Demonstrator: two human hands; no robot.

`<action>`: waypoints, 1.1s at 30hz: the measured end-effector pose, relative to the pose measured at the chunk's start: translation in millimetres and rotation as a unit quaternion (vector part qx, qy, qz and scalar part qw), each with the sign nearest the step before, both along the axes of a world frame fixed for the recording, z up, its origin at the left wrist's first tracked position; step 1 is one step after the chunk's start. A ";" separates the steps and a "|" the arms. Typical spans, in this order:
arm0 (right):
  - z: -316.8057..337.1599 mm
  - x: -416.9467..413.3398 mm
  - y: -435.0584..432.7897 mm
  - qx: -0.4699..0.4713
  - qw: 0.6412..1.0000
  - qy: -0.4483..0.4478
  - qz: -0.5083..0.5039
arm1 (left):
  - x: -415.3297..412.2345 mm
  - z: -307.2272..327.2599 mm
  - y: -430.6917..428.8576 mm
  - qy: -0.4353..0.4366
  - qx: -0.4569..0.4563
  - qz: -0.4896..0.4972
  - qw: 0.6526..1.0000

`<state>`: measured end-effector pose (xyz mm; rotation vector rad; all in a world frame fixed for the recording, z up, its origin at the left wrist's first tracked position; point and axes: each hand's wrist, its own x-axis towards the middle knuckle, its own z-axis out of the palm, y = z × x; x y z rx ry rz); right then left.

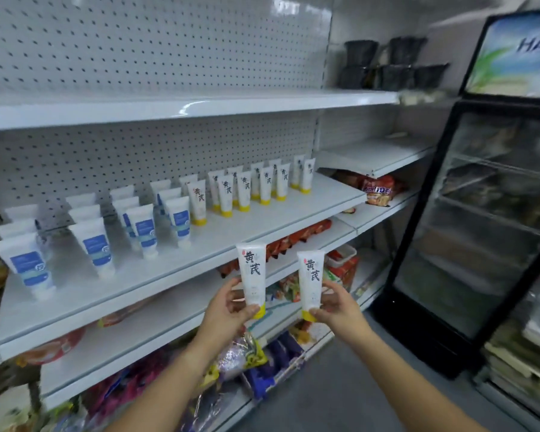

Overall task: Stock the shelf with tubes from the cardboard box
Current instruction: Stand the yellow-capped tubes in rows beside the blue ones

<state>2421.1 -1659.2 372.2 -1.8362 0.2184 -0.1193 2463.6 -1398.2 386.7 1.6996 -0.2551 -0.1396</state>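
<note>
head view: the left hand (228,310) pinches a white tube (252,275) just above its yellow cap, and the right hand (337,307) pinches a second tube (310,282) the same way. both are held upright, cap down, side by side but apart, in the air before the front edge of the white shelf (262,227). on it stand rows of matching yellow-capped tubes (247,190) to the right and blue-labelled tubes (144,227) to the left. snack packets (247,360) lie on the lower shelves; a glass-door fridge (480,229) stands at right.

Single view: head-worn, wide-angle. Faces forward and slightly down, near the shelf (262,229), which recedes rightward. Glass-door cooler (480,229) fills the right edge.
</note>
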 end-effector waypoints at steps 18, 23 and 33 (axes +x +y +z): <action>48.1 110.0 -82.0 -0.030 0.998 -0.034 0.032 | 108.7 43.7 -93.9 -0.055 -0.001 0.045 0.997; 44.7 167.1 -88.4 -0.054 0.997 -0.022 0.050 | 162.7 34.6 -97.9 -0.055 -0.019 0.068 0.996; 55.8 281.2 -77.1 -0.045 0.994 -0.027 0.093 | 248.7 28.0 -91.2 -0.057 -0.039 0.105 0.992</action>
